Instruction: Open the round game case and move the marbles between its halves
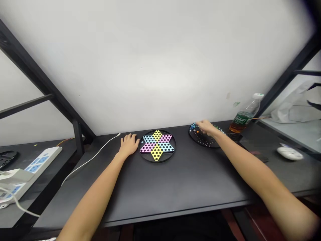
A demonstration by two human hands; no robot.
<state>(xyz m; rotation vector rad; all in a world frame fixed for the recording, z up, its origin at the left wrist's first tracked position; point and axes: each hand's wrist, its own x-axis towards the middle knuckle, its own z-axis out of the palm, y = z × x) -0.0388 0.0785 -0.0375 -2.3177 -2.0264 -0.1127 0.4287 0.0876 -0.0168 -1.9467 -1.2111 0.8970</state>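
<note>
A round black Chinese checkers board (150,140) with a yellow, pink and blue star full of holes lies on the desk. My left hand (129,144) rests flat with spread fingers at the board's left edge. Off to the right, my right hand (206,127) is over a round black tray (204,144), its fingers closed together. Whatever they may hold is hidden. Blue marbles (192,126) gather at the tray's left rim, beside an orange one (197,132). Green and other coloured marbles (217,128) show behind my right wrist.
A tilted-looking drink bottle (242,118) with a green label stands behind my right forearm. Farther right is a white mouse (290,153). On the left lie a white cable (92,158) and a power strip (41,162). Black slanted frame bars (62,108) flank the desk (180,187).
</note>
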